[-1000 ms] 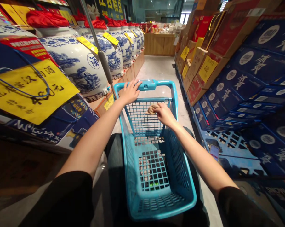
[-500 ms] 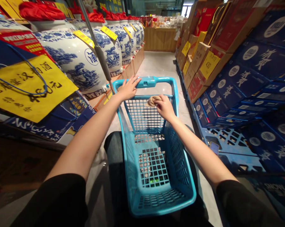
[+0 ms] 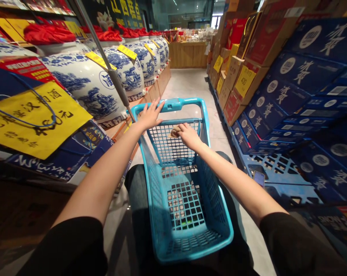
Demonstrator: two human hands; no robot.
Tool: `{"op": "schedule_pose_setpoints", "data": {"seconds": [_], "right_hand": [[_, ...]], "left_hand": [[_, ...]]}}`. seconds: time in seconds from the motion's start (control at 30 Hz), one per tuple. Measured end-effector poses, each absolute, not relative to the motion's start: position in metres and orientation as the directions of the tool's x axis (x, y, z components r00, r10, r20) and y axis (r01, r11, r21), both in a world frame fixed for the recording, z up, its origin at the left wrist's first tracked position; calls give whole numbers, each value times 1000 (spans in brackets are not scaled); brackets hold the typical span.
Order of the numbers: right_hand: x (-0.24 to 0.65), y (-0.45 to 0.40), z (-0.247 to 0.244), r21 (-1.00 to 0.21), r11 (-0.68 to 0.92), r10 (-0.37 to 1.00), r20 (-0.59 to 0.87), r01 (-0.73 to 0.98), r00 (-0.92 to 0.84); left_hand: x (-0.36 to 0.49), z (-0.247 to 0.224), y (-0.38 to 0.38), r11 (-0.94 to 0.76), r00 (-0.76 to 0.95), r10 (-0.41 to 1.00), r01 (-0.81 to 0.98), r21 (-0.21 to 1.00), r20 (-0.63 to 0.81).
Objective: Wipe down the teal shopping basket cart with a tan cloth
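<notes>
A blue plastic shopping basket cart (image 3: 164,234) stands between the person's legs, its meshed inside facing up. My left hand (image 3: 150,116) lies with outstretched fingers over the far left corner of its frame, beside the handle bar. In my right hand (image 3: 189,137), a small crumpled beige-brown cloth (image 3: 175,131) is pinched between the fingers. That cloth is just in front of the far mesh panel (image 3: 167,151); whether it touches the mesh I cannot tell. Part of the cloth is hidden by the fingers.
Large blue-and-white jars (image 3: 95,90) with red cloth tops line the left side, beside a yellow price sign (image 3: 38,119). Stacked blue boxes (image 3: 282,94) stand on a blue pallet (image 3: 277,168) at right, with a phone (image 3: 259,178) lying there. A wooden counter (image 3: 187,55) closes the aisle.
The view has tilted up slightly, and the cart appears further left. My right hand with the cloth is a little lower against the mesh. The left hand's fingers are spread wider.
</notes>
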State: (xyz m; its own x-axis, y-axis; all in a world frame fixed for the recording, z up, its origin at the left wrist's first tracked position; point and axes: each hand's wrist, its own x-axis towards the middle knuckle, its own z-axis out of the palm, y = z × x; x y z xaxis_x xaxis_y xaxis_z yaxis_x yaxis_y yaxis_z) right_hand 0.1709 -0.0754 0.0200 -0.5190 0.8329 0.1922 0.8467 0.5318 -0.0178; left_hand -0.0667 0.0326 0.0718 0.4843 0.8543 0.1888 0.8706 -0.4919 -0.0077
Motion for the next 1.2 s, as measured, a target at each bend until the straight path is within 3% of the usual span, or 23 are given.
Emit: {"op": "schedule_pose_setpoints", "data": {"seconds": [0.07, 0.2, 0.37, 0.53, 0.73, 0.9, 1.1, 1.2], "right_hand": [[173, -74, 17, -17, 498, 851, 199, 867, -486], [175, -69, 11, 4, 611, 784, 138, 792, -606], [175, -64, 3, -7, 515, 809, 335, 857, -483], [168, -69, -4, 38, 667, 730, 169, 744, -663], [170, -73, 1, -40, 577, 791, 279, 816, -545], [166, -80, -1, 47, 655, 752, 62, 754, -657], [170, -74, 6, -25, 527, 813, 305, 850, -495], [170, -76, 4, 14, 555, 813, 204, 832, -546]], "left_hand": [[-66, 72, 28, -479, 472, 864, 878, -2, 177], [-67, 73, 22, -489, 476, 858, 872, 24, 190], [-70, 71, 21, -509, 482, 845, 858, 72, 231], [-74, 70, 25, -529, 491, 831, 843, 97, 260], [-75, 70, 23, -531, 491, 828, 842, 98, 272], [-74, 67, 20, -543, 506, 813, 838, 60, 288], [-73, 65, 20, -526, 501, 830, 850, 44, 245], [-72, 63, 19, -518, 504, 831, 855, -2, 237]]}}
